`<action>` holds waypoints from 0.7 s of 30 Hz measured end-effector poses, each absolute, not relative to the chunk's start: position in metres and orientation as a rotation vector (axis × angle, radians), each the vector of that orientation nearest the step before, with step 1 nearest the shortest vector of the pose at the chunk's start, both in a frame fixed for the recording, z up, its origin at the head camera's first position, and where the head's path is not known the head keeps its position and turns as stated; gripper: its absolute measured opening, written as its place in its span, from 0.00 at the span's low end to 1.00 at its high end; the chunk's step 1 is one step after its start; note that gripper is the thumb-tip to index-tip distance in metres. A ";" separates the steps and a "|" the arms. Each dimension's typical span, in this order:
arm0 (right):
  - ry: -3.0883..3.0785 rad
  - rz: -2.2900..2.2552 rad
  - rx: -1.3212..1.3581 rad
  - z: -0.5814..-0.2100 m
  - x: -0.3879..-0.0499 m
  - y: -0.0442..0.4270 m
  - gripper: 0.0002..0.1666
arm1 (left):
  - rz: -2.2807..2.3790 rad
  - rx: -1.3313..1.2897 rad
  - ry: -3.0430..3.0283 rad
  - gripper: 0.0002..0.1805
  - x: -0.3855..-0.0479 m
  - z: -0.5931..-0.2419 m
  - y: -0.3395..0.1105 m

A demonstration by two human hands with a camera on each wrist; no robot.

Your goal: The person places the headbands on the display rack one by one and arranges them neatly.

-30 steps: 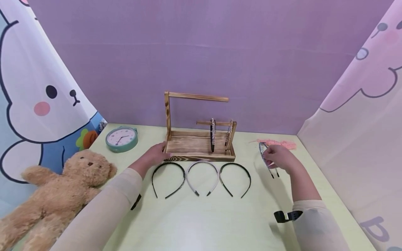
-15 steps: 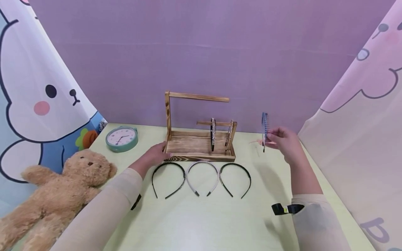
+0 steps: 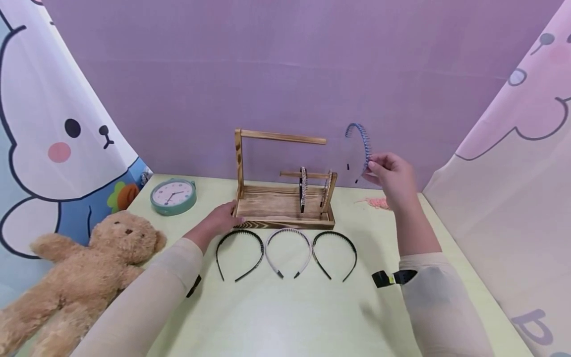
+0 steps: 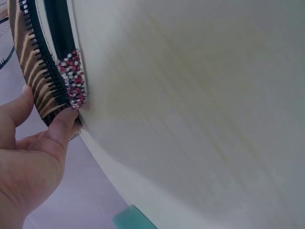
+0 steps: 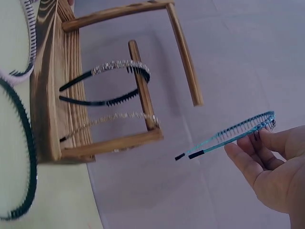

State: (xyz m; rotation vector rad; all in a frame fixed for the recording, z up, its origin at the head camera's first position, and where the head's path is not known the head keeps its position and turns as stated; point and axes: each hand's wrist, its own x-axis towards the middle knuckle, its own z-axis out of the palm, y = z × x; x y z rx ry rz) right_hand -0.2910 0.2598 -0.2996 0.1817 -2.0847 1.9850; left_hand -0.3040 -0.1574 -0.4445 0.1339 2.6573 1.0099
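A blue toothed headband point(image 3: 367, 141) is pinched between thumb and fingers of the right hand point(image 3: 392, 178), raised to the right of the wooden rack point(image 3: 285, 224). In the right wrist view the blue headband point(image 5: 245, 128) has its dark tips pointing toward the rack. Two glittery headbands, a silver one point(image 3: 303, 191) and a paler one point(image 3: 327, 188), hang on the rack's lower bar. The left hand point(image 3: 218, 220) grips the rack's left front corner. In the left wrist view the left hand's point(image 4: 38, 157) thumb and fingers are round that corner.
Three headbands lie in a row before the rack: black point(image 3: 258, 239), white point(image 3: 287, 230) and black point(image 3: 334, 233). A teal clock point(image 3: 173, 197) is at the back left, a teddy bear point(image 3: 85, 277) at the left. Pink strands point(image 3: 378, 203) lie at the back right.
The right hand has lifted the blue headband from low over the table's right side, moving it up and then left, and the headband has turned. The left hand stays on the rack.
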 end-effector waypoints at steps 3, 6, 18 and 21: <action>-2.077 1.979 0.177 -0.297 -0.298 0.247 0.07 | 1.016 0.127 2.653 0.43 -0.304 -0.444 -0.157; -2.088 1.959 0.180 -0.296 -0.304 0.235 0.07 | 1.015 0.126 2.656 0.43 -0.302 -0.443 -0.157; -2.031 2.017 0.325 -0.296 -0.327 0.191 0.05 | 1.030 0.126 2.656 0.42 -0.303 -0.443 -0.157; -2.023 2.031 0.350 -0.295 -0.328 0.176 0.05 | 1.035 0.125 2.655 0.42 -0.302 -0.443 -0.158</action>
